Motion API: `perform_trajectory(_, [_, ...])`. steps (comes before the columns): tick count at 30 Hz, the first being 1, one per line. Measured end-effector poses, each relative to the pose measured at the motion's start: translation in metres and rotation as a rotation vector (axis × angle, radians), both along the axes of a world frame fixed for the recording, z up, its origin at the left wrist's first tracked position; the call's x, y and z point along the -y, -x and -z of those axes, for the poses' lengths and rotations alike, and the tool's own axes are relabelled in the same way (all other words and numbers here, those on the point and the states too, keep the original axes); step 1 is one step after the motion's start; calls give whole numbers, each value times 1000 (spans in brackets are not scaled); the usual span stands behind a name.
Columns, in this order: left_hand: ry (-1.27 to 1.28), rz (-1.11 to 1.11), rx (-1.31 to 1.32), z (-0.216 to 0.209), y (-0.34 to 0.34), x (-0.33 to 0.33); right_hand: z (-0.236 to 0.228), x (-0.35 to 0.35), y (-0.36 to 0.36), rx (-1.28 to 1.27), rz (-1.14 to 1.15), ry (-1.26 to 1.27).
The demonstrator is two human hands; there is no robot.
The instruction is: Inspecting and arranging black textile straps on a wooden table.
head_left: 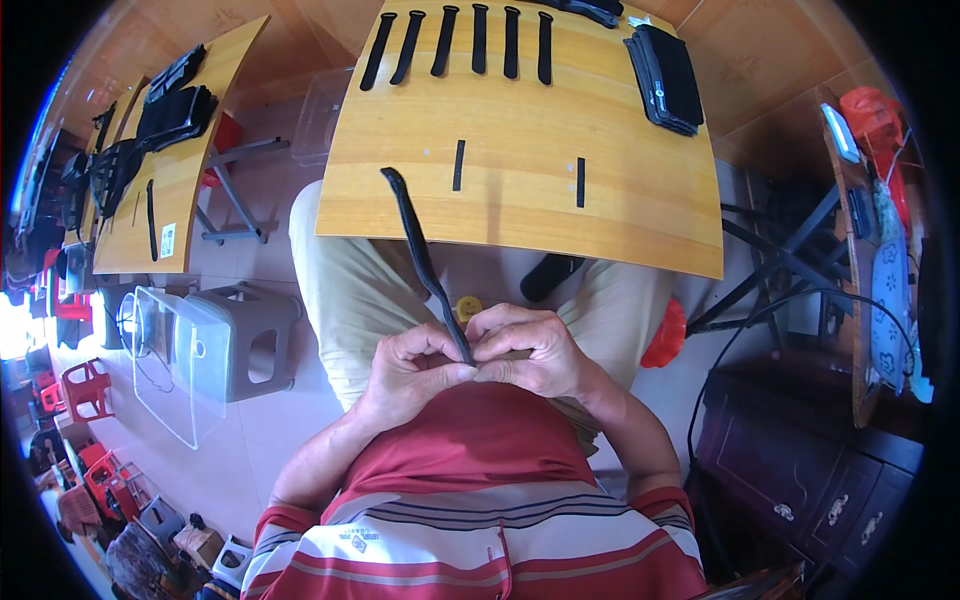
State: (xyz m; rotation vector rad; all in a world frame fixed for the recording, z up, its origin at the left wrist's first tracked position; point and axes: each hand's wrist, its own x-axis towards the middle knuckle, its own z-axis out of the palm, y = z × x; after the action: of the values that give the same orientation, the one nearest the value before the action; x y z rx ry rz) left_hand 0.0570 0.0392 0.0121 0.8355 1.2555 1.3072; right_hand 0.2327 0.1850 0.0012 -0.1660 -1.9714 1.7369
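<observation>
A long black fabric strap rises from my fingers, its rounded far end over the near left part of the wooden table. My left hand pinches the strap's lower end between thumb and fingers. Against it, my right hand closes on the same end, fingertips meeting the left thumb. Both hands are above my lap, in front of the red shirt. The very tip of the strap is hidden between the fingers. On the table, two short dark strips lie apart, nearer to me than the other straps.
Several black straps lie in a row at the table's far side. A stack of folded black cloth pieces sits at the far right. Leftward stand a second table and a grey stool. To the right is a dark cabinet.
</observation>
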Motion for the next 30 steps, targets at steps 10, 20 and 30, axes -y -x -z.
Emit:
perform_trajectory(10, [24, 13, 42, 4, 3, 1, -5, 0, 0, 33, 20, -45])
perform_trajectory(20, [-16, 0, 135, 1, 3, -3, -10, 7, 2, 1, 128, -252])
perform_trajectory(30, [-52, -126, 88, 6, 0, -9, -19, 25, 13, 72, 443, -722])
